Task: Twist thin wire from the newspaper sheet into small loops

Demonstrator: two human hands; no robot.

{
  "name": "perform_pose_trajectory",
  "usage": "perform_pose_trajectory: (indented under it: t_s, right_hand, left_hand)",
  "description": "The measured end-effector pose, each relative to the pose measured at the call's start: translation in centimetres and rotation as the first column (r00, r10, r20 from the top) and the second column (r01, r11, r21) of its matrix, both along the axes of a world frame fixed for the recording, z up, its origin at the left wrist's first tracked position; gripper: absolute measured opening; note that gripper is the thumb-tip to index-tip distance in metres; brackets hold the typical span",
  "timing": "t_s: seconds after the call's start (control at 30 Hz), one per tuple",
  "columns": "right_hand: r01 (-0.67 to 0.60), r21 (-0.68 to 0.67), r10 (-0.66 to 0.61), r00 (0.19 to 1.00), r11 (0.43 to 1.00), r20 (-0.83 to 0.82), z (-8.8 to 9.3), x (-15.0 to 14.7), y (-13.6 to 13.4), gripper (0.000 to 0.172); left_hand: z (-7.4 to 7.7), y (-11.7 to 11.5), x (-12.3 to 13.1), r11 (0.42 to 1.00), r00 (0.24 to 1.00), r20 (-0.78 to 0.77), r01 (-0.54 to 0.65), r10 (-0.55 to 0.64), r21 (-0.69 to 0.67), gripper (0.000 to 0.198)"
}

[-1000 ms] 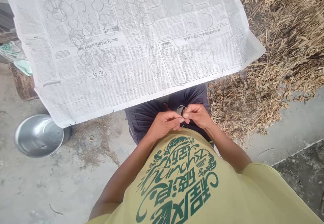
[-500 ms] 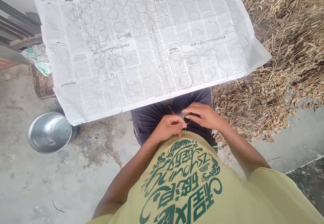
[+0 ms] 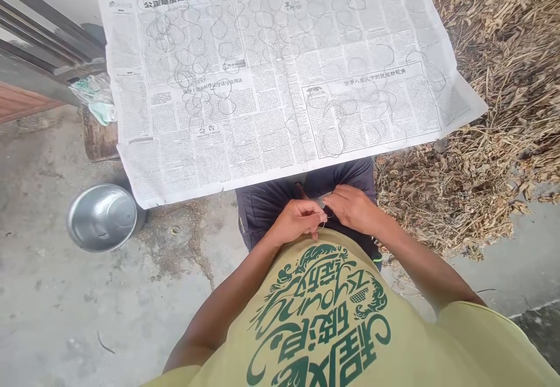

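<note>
My left hand [image 3: 300, 222] is closed in front of my shirt, thumb and fingertips pinching a thin, curved wire-like strand [image 3: 329, 216]. Close on its right, my right hand [image 3: 351, 207] has its fingers bent together over the same strand; its fingertips are partly hidden. Both hands are above my dark trousers [image 3: 258, 209], just below the near edge of a spread newspaper [image 3: 262, 171]. Many thin grey loops [image 3: 335, 142], some in figure-eight shapes, are scattered over the printed sheet. Whether they are loose strands or marks I cannot tell for all of them.
A round metal pot [image 3: 102, 218] stands on the concrete floor [image 3: 52, 293] at the left. Behind it, a plastic bag [image 3: 98, 98] rests on a worn wooden stool [image 3: 100, 142]. Dry plant stalks [image 3: 494, 83] are heaped along the right. Dark metal bars [image 3: 44, 22] are at the upper left.
The whole view has shifted, so the newspaper and pot appear farther right. My right hand's fingers have drawn down and closer together; my left hand keeps its pinch.
</note>
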State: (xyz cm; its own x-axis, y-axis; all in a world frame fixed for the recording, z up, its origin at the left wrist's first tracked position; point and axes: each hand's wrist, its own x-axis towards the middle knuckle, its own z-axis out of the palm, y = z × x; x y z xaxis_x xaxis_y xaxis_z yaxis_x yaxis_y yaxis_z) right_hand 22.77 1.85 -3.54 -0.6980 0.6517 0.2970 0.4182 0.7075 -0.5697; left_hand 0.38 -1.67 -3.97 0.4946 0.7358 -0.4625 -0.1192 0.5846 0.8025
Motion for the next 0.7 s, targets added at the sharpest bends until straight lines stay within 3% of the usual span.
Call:
perform_pose_trajectory:
  t_s: [0.23,0.4,0.5,0.7]
  right_hand:
    - [0.001,-0.028,-0.003,0.998,1.0,-0.06,-0.3,0.0,-0.5,0.034]
    - [0.053,-0.182,-0.077,0.989,0.982,-0.126,-0.4,0.5,0.5,0.022]
    - [0.103,-0.208,-0.136,0.979,0.973,-0.151,-0.4,0.6,0.9,0.021]
    - [0.171,-0.207,-0.209,0.961,0.963,-0.178,-0.2,0.6,1.1,0.023]
  left_hand:
    - [-0.9,0.2,-0.6,0.992,0.989,0.101,0.115,-0.108,-0.059,0.039]
    - [-1.0,1.1,-0.6,0.994,0.993,0.089,0.079,-0.073,-0.074,0.042]
    - [-0.7,1.6,-0.9,0.996,0.994,0.078,0.076,-0.073,-0.041,0.038]
    - [0.1,1.1,-1.3,0.991,0.981,0.152,-0.107,0.119,-0.083,0.04]
